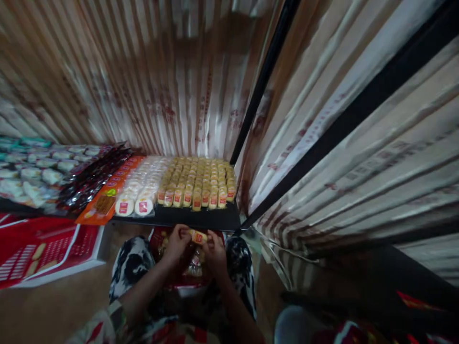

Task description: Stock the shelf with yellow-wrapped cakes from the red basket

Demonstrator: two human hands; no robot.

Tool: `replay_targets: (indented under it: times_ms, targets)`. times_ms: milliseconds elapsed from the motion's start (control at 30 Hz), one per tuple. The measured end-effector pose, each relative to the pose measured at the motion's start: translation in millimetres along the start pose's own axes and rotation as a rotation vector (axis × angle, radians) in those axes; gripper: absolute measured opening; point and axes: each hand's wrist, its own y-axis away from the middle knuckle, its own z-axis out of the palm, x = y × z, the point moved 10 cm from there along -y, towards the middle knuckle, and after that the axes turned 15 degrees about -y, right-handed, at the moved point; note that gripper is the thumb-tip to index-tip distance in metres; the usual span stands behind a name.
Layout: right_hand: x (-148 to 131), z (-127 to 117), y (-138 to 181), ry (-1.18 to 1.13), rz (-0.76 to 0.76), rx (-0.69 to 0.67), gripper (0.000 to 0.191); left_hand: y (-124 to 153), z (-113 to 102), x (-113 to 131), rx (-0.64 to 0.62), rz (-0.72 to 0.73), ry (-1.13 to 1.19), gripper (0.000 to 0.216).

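Between my fingertips, just in front of the shelf edge, is a small yellow wrapped snack (198,236) with a red label. My left hand (177,244) pinches its left end, and my right hand (215,248) grips the right end. Below both hands, between my knees, sits a red bag or box (179,274) holding more wrapped pieces. On the dark shelf (197,219) ahead, similar yellow packets (195,184) stand in tight rows, their red labels facing me.
Left of the yellow packets are round white packets (138,191), an orange package (98,208), dark shiny packs (91,181) and whitish packs (36,167). A red printed box (46,248) lies at lower left. Black posts (263,86) and pleated printed sheeting (161,81) enclose the shelf.
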Motion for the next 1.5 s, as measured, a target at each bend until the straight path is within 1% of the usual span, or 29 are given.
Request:
replay_targets:
  times_ms: [133, 233, 367, 467, 600, 667, 733, 833, 900, 1033, 1133, 1333, 1500]
  targets:
    - [-7.3, -3.2, -3.6, -0.062, -0.030, 0.004, 0.036, -4.7, 5.4, 40.7, -0.040, 0.213, -0.116, 0.028]
    - [-15.2, -12.9, -7.3, -0.108, -0.052, 0.058, 0.032, -6.3, 15.1, 69.5, -0.088, 0.355, -0.224, 0.029]
    - [-22.5, -26.6, -14.4, -0.123, -0.086, 0.126, 0.030, -10.7, 32.4, 105.3, -0.130, 0.495, -0.352, 0.030]
    - [-25.6, -34.6, -20.0, -0.084, -0.118, 0.161, 0.034, -16.2, 51.5, 132.2, -0.167, 0.589, -0.461, 0.031]
    - [-30.3, -45.2, -24.0, -0.029, -0.131, 0.241, 0.042, -23.1, 79.5, 168.6, -0.191, 0.732, -0.568, 0.031]
    - [-37.6, -46.6, -25.5, 0.009, -0.157, 0.259, 0.043, -24.8, 93.6, 184.6, -0.192, 0.807, -0.607, 0.031]
    - [-47.3, -45.8, -27.3, 0.043, -0.203, 0.263, 0.043, -26.6, 108.4, 195.5, -0.203, 0.855, -0.650, 0.031]
    - [-58.2, -42.9, -31.9, 0.092, -0.273, 0.256, 0.047, -27.3, 130.5, 206.1, -0.218, 0.926, -0.721, 0.032]
    - [-58.6, -41.4, -36.5, 0.126, -0.301, 0.255, 0.050, -26.7, 145.0, 209.8, -0.228, 0.980, -0.773, 0.033]
    - [-45.2, -41.3, -48.1, 0.181, -0.312, 0.262, 0.054, -28.6, 170.8, 210.0, -0.262, 1.057, -0.859, 0.034]
    - [-32.3, -43.4, -58.3, 0.183, -0.287, 0.263, 0.057, -31.4, 184.2, 209.2, -0.262, 1.099, -0.926, 0.033]
    - [-24.7, -48.9, -80.2, 0.146, -0.257, 0.261, 0.063, -35.7, 191.6, 213.7, -0.191, 1.145, -1.065, 0.023]
    - [-22.8, -47.9, -93.2, 0.174, -0.258, 0.264, 0.062, -45.2, 186.9, 216.0, -0.150, 1.113, -1.045, 0.022]
